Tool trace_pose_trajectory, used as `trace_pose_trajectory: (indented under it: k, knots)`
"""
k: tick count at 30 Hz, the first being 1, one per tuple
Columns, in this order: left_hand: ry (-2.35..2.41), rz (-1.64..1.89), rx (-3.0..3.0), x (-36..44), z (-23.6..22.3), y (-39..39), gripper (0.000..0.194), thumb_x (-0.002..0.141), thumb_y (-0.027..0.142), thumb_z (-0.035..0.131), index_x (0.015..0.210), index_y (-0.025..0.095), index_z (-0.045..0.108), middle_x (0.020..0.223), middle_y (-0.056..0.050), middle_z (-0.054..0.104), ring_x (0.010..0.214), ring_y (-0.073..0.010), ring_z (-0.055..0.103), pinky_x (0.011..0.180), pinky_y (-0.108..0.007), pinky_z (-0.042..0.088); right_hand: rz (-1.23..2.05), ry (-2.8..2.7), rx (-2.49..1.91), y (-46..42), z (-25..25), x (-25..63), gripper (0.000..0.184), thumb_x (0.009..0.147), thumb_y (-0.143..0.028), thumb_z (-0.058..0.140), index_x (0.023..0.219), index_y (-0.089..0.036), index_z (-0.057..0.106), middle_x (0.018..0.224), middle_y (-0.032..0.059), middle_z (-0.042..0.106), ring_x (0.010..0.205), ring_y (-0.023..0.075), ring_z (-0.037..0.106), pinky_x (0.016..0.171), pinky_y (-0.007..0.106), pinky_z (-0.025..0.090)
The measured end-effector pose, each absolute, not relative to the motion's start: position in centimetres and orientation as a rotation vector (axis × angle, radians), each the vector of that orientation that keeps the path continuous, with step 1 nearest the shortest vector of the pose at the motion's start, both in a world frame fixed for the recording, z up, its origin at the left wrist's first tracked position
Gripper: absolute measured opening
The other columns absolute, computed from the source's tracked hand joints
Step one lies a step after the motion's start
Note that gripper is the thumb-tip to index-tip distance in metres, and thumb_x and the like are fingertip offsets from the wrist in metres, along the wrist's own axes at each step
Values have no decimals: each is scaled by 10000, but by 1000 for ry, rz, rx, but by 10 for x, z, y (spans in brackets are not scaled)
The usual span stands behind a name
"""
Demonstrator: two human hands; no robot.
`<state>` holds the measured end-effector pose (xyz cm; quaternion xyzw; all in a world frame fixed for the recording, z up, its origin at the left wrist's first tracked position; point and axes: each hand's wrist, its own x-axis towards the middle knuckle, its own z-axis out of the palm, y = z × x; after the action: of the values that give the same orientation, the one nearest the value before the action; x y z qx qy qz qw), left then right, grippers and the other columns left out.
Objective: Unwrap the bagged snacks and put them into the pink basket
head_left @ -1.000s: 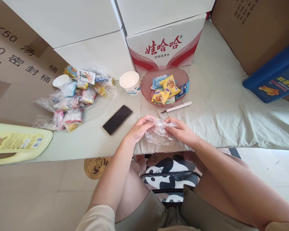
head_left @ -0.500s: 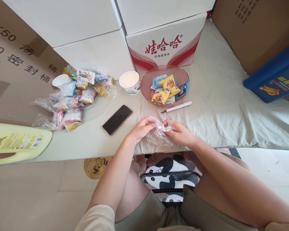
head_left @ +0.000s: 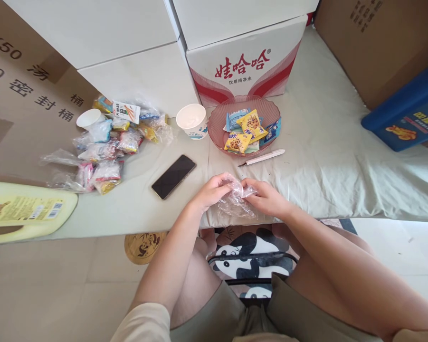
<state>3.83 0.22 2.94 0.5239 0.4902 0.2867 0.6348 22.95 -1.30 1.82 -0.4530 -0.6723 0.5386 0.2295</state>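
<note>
My left hand and my right hand pinch a crumpled clear plastic bag between them at the near edge of the cloth-covered surface. Both sets of fingers are closed on the bag's top. Just beyond my hands lies a white pen-like tool. Behind it stands a pink bowl holding several wrapped snacks. A dark phone lies left of my left hand.
A pile of small filled snack bags lies at the left with a white paper cup. Another paper cup stands by the bowl. A yellow jug lies at the far left. Cardboard boxes stand behind; a blue box is right.
My hands have drawn closer together and gathered the clear bag's top, so the bag looks smaller and more bunched. Nothing else on the surface has moved.
</note>
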Motion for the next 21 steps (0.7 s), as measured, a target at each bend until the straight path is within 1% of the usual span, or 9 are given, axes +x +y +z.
trace_pose_trajectory:
  k: [7, 14, 21]
  knots:
    - [1129, 625, 1224, 38, 28, 2, 183, 719, 327, 650, 821, 179, 615, 759, 22, 624, 747, -140, 588, 749, -267, 458, 1434, -1911, -1266, -13, 18, 229, 180, 770, -250, 478, 908, -208, 587, 752, -11, 619, 694, 160, 552, 678, 284, 414]
    - [1111, 619, 1260, 37, 24, 2, 173, 751, 321, 632, 848, 179, 627, 783, 20, 641, 755, -137, 594, 745, -257, 458, 1393, -1959, -1273, -14, 19, 229, 173, 790, -242, 488, 919, -204, 597, 784, 3, 651, 723, 168, 574, 699, 286, 417]
    - [1137, 601, 1276, 37, 24, 1, 176, 770, 319, 629, 875, 178, 631, 803, 17, 649, 764, -137, 598, 753, -256, 462, 1356, -2005, -1290, -14, 18, 229, 155, 792, -229, 486, 904, -203, 590, 771, 5, 643, 711, 168, 566, 684, 280, 404]
